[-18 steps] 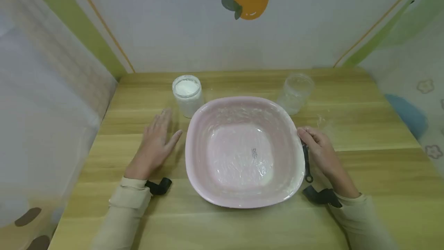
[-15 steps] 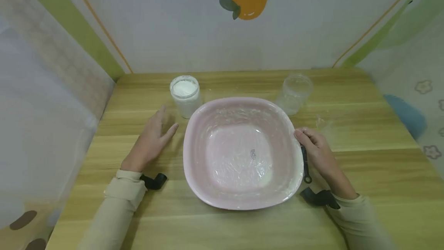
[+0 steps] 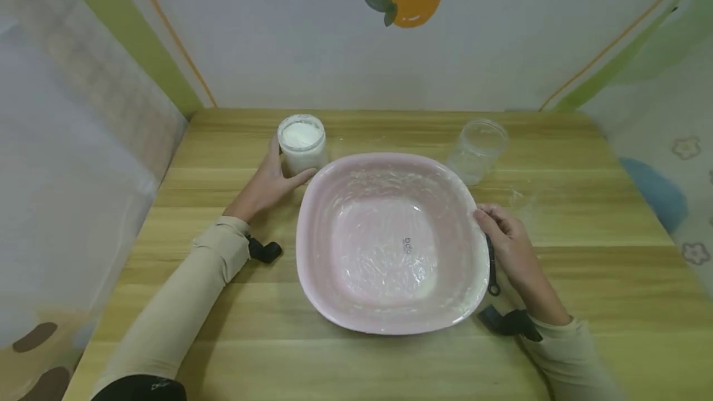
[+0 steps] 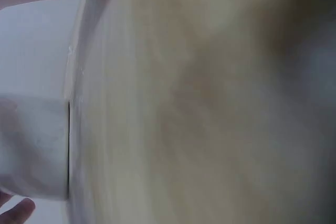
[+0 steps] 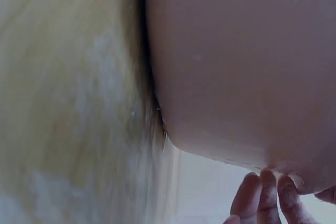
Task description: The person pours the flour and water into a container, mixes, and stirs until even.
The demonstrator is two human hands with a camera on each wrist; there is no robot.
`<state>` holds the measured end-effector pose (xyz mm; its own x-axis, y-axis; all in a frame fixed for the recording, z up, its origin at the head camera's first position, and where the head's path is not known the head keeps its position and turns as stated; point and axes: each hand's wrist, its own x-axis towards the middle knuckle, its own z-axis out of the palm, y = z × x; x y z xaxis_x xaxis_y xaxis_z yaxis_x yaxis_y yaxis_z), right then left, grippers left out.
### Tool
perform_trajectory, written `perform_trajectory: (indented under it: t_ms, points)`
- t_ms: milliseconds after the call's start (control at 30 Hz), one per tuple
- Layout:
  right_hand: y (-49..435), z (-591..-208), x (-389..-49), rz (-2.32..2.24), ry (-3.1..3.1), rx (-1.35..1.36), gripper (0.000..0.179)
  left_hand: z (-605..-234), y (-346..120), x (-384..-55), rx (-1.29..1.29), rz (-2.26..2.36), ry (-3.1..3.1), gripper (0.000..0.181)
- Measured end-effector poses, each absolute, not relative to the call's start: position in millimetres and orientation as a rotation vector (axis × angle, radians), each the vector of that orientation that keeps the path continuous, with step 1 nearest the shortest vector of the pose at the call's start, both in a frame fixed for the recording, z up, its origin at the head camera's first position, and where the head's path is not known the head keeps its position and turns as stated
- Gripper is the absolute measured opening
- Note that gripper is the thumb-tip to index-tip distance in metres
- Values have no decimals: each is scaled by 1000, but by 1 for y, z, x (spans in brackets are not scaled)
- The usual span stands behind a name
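A large pink basin (image 3: 384,246) stands in the middle of the table, its inside wet-looking with whitish smears. My right hand (image 3: 509,237) grips the basin's right rim between thumb and fingers; in the right wrist view the fingertips (image 5: 266,195) press against the basin's outer wall (image 5: 236,72). At the basin's upper left is a clear jar (image 3: 303,153) full of white powder. My left hand (image 3: 266,183) has its thumb and fingers spread around that jar's near left side. In the left wrist view, fingers (image 4: 20,212) appear slightly apart from the jar (image 4: 31,148).
Another clear jar (image 3: 478,150), seemingly without powder, stands behind the basin on the right. A black handle with a ring end (image 3: 492,280) lies beside the basin's right wall. White powder traces (image 3: 518,194) mark the wooden table (image 3: 379,367). A wall closes off the back.
My left hand has moved forward and right, from the bare table to around the powder jar. The right hand keeps its grip on the basin rim, and the basin stays put.
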<state>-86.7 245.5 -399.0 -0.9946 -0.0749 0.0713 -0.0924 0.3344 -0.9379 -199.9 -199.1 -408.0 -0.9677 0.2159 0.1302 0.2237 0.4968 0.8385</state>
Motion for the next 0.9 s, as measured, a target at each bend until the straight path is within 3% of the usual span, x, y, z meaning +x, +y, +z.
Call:
perform_trajectory:
  t_ms: [233, 633, 900]
  points:
    - [240, -397, -87, 1815, -2583, 158, 48, -406, -189, -206, -256, -1664, -2591, 106]
    - [221, -388, -107, 1800, -2716, 140, 53, -412, -210, -211, -87, -1598, -2348, 100]
    - [219, -378, -110, 1893, -2622, 204, 51, -356, -214, -183, -79, -1445, -2271, 91]
